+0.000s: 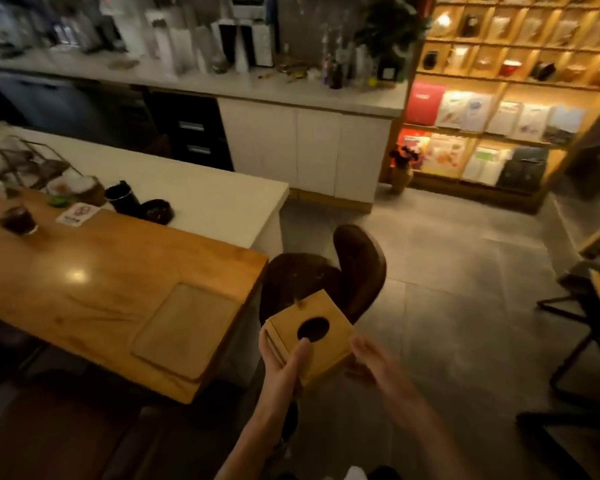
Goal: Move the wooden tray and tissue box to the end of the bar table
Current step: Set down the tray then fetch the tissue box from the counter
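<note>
A square wooden tissue box (326,355) with a dark oval hole in its top hangs in the air just past the right end of the wooden bar table (94,289). My left hand (284,368) grips its left side, thumb lying on the top near the hole. At the box's right side is my right hand (371,362), blurred, fingers spread against or just beside it. The flat wooden tray (184,330) lies on the table's right end, close to the front corner.
A dark bar stool (326,275) stands right behind the box at the table's end. On the table's left part are a glass of dark drink (18,220), a small sign card (78,213), a black cup (122,199) and a dark ashtray (156,211). Grey floor lies to the right.
</note>
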The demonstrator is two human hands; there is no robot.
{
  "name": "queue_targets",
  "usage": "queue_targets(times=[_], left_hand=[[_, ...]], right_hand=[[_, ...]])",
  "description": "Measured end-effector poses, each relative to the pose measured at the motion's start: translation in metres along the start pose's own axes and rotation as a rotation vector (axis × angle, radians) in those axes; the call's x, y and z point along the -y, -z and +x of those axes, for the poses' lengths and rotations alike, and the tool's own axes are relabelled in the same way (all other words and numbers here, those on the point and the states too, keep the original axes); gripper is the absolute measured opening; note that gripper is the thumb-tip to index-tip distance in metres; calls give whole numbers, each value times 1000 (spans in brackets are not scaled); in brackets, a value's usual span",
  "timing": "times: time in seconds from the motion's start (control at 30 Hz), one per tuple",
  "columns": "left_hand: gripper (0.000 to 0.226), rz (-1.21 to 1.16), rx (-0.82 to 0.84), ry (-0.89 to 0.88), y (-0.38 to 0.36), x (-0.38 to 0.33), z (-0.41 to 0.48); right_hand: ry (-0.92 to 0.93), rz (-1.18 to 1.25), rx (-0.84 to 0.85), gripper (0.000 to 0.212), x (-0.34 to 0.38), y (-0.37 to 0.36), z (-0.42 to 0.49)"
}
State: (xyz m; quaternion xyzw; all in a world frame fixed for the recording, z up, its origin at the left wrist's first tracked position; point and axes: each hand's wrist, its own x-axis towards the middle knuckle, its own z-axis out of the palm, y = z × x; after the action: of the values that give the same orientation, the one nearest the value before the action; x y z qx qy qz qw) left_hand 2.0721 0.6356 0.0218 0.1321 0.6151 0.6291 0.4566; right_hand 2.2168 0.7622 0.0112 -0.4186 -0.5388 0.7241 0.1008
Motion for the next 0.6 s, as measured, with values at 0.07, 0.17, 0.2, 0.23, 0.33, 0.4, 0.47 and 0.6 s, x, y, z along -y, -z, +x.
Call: queue_targets(times=[0.07,0.17,0.2,0.23,0.33,0.4,0.47,0.6], left_hand=[[101,5,-69,24,-9,-7,18],[91,-51,-196,28,-23,-19,46],[90,-68,-241,22,-28,-24,53],[94,-85,-287,25,-33,-26,62],[112,-174,-436,46,-54,-30,80],[111,-203,-556,-4,-65,-29,91],[99,-208,-695,-15,-72,-27,101],[86,-249,-779,-56,-63,-33,123]], right_hand=[[-42,-33,73,57,16,10,31],[-132,-56,214,52,42,25,87],[-146,-70,262,49,49,27,106],[-154,-81,308,43,56,29,122],[-110,-125,360,17,71,30,163],[-58,-166,387,14,80,26,184],[-14,-216,442,18,90,18,195],[99,-311,536,23,109,-3,221]])
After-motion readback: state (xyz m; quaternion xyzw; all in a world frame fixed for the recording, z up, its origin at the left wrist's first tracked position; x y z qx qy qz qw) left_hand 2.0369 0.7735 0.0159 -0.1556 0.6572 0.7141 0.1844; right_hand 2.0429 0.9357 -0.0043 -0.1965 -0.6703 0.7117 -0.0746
